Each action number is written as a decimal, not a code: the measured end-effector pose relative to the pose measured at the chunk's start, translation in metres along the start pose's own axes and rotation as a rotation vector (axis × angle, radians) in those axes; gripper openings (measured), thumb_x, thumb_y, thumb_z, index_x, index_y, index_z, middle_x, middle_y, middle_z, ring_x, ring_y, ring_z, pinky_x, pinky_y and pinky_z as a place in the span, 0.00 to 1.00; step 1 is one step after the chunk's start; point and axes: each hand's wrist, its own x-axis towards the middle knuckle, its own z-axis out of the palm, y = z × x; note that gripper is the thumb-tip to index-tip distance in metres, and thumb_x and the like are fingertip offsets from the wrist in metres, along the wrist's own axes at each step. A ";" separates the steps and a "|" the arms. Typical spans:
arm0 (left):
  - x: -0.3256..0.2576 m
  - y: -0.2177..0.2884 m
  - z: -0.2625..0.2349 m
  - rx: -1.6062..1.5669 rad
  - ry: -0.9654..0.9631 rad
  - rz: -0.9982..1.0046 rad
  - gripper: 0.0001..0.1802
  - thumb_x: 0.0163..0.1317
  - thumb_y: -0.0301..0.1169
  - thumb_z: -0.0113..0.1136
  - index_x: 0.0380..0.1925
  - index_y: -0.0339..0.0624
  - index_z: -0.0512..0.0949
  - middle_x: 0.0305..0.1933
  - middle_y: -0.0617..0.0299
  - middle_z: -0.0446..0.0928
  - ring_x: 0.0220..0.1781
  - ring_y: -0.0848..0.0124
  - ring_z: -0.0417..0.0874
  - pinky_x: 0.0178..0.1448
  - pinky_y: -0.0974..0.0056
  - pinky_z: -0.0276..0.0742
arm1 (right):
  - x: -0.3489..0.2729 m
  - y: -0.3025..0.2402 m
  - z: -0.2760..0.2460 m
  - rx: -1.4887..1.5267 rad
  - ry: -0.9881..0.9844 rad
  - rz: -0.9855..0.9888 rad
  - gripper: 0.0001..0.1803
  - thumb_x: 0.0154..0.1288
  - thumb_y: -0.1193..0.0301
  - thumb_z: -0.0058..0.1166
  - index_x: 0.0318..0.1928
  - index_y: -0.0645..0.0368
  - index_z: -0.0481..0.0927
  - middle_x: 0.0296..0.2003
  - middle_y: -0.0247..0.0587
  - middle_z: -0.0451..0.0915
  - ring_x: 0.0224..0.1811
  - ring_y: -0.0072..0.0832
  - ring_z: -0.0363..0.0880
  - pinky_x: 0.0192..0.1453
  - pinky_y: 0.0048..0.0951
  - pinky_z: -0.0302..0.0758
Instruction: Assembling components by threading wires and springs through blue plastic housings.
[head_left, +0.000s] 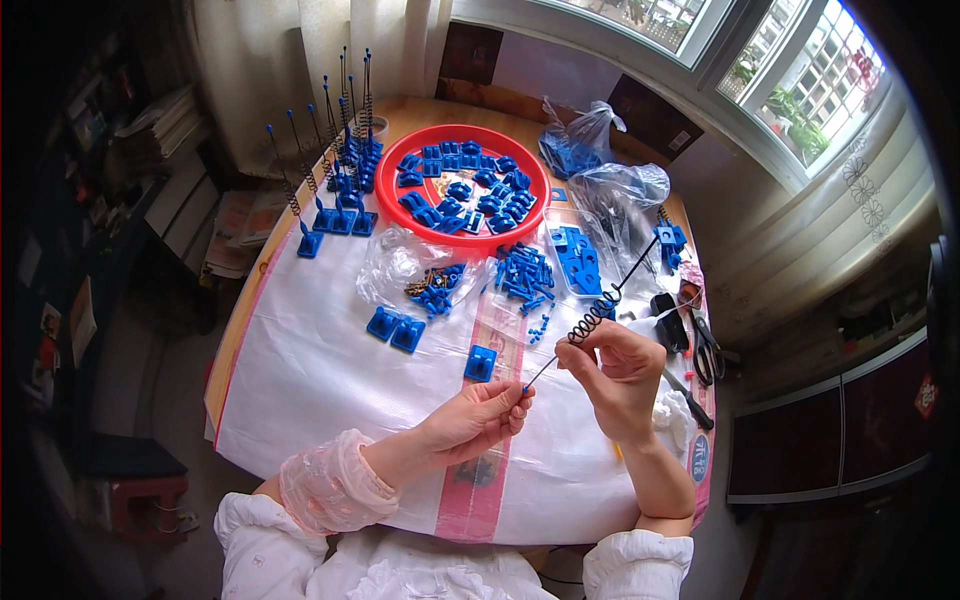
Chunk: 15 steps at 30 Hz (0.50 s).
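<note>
Left hand fingers pinch lower tip of spring rod; right hand fingers closed around coil midway; rod slants up-right above bench, blue square base near.

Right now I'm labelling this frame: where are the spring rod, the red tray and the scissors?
spring rod [592,316], head view, on its black coil by the right hand's fingertips.
red tray [392,207], head view, on its left rim.
scissors [707,352], head view, on the handles.

A red basin of blue parts sits far on the surface; scissors lie right; clear bags far right.
</note>
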 end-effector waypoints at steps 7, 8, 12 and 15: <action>0.000 0.001 0.000 0.003 -0.001 -0.002 0.12 0.76 0.34 0.58 0.49 0.37 0.81 0.44 0.64 0.79 0.43 0.79 0.79 0.51 0.76 0.81 | 0.000 0.000 0.000 0.000 0.002 -0.002 0.06 0.59 0.85 0.69 0.30 0.67 0.83 0.25 0.33 0.79 0.27 0.16 0.70 0.32 0.21 0.64; -0.001 0.001 0.000 0.004 -0.001 -0.003 0.12 0.76 0.35 0.58 0.49 0.37 0.81 0.44 0.64 0.79 0.43 0.79 0.79 0.51 0.76 0.81 | 0.000 0.000 0.000 -0.002 0.002 -0.003 0.06 0.59 0.85 0.69 0.30 0.67 0.83 0.25 0.33 0.79 0.27 0.16 0.70 0.32 0.21 0.64; -0.001 0.000 0.000 0.003 -0.003 -0.005 0.12 0.75 0.34 0.58 0.49 0.37 0.81 0.45 0.64 0.79 0.43 0.79 0.79 0.51 0.76 0.81 | 0.001 0.000 -0.001 -0.009 -0.002 -0.004 0.06 0.59 0.85 0.69 0.30 0.67 0.83 0.25 0.33 0.79 0.26 0.16 0.69 0.32 0.21 0.64; -0.001 0.001 0.005 0.047 0.043 -0.010 0.12 0.75 0.37 0.58 0.48 0.40 0.81 0.42 0.67 0.79 0.40 0.81 0.78 0.51 0.75 0.79 | 0.001 -0.001 0.000 -0.001 0.006 -0.006 0.06 0.59 0.85 0.69 0.30 0.67 0.83 0.24 0.33 0.79 0.26 0.16 0.69 0.31 0.21 0.64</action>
